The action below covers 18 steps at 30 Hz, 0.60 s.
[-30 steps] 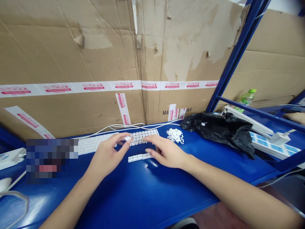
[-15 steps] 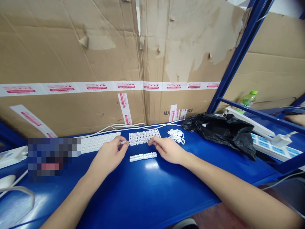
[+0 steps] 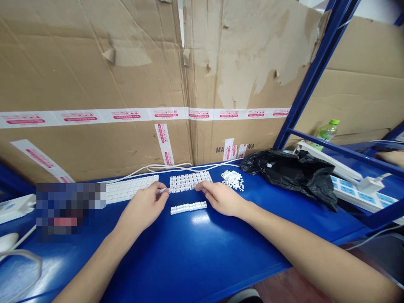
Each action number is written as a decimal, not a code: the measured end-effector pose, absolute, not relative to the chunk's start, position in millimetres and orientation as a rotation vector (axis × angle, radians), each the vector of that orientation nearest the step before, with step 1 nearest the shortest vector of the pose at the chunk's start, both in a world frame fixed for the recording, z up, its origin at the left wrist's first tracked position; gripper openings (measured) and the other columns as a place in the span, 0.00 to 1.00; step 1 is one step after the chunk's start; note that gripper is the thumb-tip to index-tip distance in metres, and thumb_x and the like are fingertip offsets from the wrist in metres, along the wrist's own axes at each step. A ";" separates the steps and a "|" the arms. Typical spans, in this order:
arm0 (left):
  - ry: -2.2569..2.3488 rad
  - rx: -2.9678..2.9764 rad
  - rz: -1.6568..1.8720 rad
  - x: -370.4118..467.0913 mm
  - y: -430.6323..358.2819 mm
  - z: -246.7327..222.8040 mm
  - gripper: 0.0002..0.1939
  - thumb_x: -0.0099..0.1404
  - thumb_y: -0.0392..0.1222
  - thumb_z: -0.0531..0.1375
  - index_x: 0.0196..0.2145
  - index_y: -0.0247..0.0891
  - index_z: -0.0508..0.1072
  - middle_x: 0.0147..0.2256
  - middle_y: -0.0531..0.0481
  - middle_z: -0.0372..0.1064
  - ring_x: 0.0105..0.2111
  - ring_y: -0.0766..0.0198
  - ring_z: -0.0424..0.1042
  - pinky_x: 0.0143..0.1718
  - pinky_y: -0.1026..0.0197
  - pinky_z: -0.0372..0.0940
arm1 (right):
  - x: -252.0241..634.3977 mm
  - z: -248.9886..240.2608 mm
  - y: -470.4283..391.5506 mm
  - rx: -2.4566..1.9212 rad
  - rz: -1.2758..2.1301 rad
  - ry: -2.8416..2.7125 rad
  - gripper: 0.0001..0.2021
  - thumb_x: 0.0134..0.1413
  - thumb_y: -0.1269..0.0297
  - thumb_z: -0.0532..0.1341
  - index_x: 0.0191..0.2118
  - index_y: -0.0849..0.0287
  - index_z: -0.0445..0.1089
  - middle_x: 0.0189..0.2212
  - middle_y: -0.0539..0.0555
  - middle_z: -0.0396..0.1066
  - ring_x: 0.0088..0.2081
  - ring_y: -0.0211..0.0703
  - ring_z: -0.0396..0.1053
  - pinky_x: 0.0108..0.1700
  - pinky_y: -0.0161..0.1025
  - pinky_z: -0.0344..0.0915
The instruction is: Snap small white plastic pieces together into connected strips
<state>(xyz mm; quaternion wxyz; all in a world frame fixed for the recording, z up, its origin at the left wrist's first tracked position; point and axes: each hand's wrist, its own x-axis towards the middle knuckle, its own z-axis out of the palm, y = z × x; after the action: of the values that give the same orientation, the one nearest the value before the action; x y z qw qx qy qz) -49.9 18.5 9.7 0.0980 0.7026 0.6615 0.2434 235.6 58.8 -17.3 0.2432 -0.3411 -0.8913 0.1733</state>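
My left hand (image 3: 147, 207) is closed in a pinch on a small white piece (image 3: 162, 190), at the left end of a block of small white pieces laid in rows (image 3: 184, 181). My right hand (image 3: 223, 198) has its fingers curled together at the near right corner of that block; what lies between the fingertips is hidden. A short strip of white pieces (image 3: 188, 207) lies in front, between the hands. Behind my left hand, a longer block of white pieces (image 3: 129, 187) stretches left. To the right is a loose pile of tiny white parts (image 3: 232, 180).
A black plastic bag (image 3: 290, 172) lies right of the pile, beside a power strip (image 3: 366, 195) and a blue metal frame (image 3: 311, 88). White cables (image 3: 151, 167) run along the cardboard wall (image 3: 126, 84). A green-capped bottle (image 3: 328, 131) stands behind the frame.
The whole view has shifted very slightly. Both hands stay at the same places by the rows, with no clear change in their grip.
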 end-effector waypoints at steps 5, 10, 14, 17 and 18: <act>1.959 2.063 0.660 -47.9 17.4 11.7 0.16 0.73 0.53 0.53 0.44 0.44 0.77 0.27 0.51 0.80 0.27 0.50 0.79 0.30 0.57 0.62 | 236.4 -18.7 58.8 -0.934 0.462 -2.427 0.20 0.70 0.78 0.53 0.60 0.59 0.73 0.59 0.59 0.81 0.59 0.52 0.80 0.62 0.52 0.75; 1.932 2.043 0.653 -47.2 17.3 11.4 0.16 0.73 0.54 0.53 0.45 0.45 0.76 0.29 0.51 0.81 0.28 0.50 0.79 0.31 0.57 0.64 | 236.0 -18.2 57.4 -0.953 0.460 -2.437 0.20 0.70 0.78 0.53 0.60 0.60 0.72 0.59 0.59 0.80 0.58 0.53 0.80 0.62 0.53 0.76; 1.933 2.051 0.664 -46.9 17.1 10.2 0.16 0.73 0.54 0.53 0.45 0.44 0.76 0.27 0.51 0.80 0.26 0.50 0.78 0.30 0.57 0.63 | 235.7 -17.6 57.7 -0.957 0.454 -2.441 0.20 0.70 0.78 0.53 0.61 0.59 0.72 0.59 0.58 0.81 0.58 0.53 0.80 0.62 0.52 0.76; 1.928 2.064 0.677 -46.8 17.2 9.5 0.16 0.74 0.53 0.53 0.45 0.44 0.77 0.26 0.51 0.79 0.24 0.51 0.77 0.28 0.57 0.62 | 235.5 -17.9 57.8 -0.959 0.458 -2.442 0.20 0.71 0.77 0.53 0.61 0.59 0.72 0.59 0.59 0.80 0.58 0.54 0.80 0.62 0.53 0.76; 1.924 2.066 0.681 -47.0 17.3 9.3 0.16 0.74 0.53 0.53 0.44 0.44 0.77 0.26 0.51 0.79 0.24 0.51 0.77 0.28 0.57 0.62 | 235.4 -18.1 57.7 -0.960 0.459 -2.442 0.20 0.71 0.77 0.53 0.61 0.59 0.72 0.59 0.59 0.80 0.58 0.54 0.80 0.62 0.53 0.76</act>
<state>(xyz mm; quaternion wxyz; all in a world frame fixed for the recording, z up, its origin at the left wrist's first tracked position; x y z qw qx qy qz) -47.0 17.3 9.3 0.1183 0.7065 0.6579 0.2327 235.4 57.7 -18.1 0.2366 -0.3500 -0.8908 0.1673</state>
